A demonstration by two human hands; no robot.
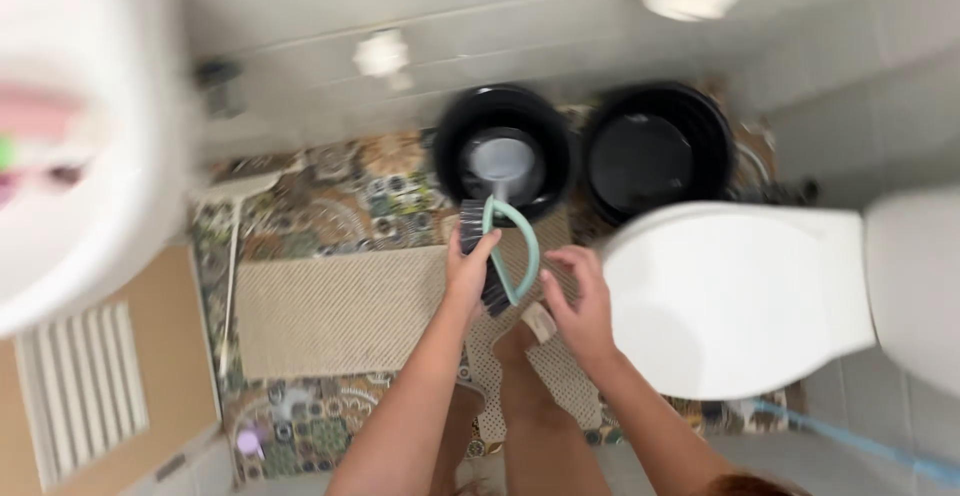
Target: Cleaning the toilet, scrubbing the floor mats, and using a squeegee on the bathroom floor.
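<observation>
My left hand (pixel 468 274) grips a scrub brush (pixel 497 253) with dark bristles and a pale green loop handle, held over the floor in front of me. Just to its right, my right hand (pixel 582 301) has its fingers curled near the handle's lower end; whether it touches the brush is unclear. Beyond the brush stands a black bucket (pixel 447 161) with a grey scoop (pixel 502 161) inside. My foot shows below the hands on a beige mat (pixel 340 306).
A second black bucket (pixel 655 151) stands beside the first. A white toilet (pixel 740 296) with its lid down fills the right. A white sink (pixel 80 156) is at the left, over patterned floor tiles (pixel 330 196). A blue hose (pixel 860 446) runs at lower right.
</observation>
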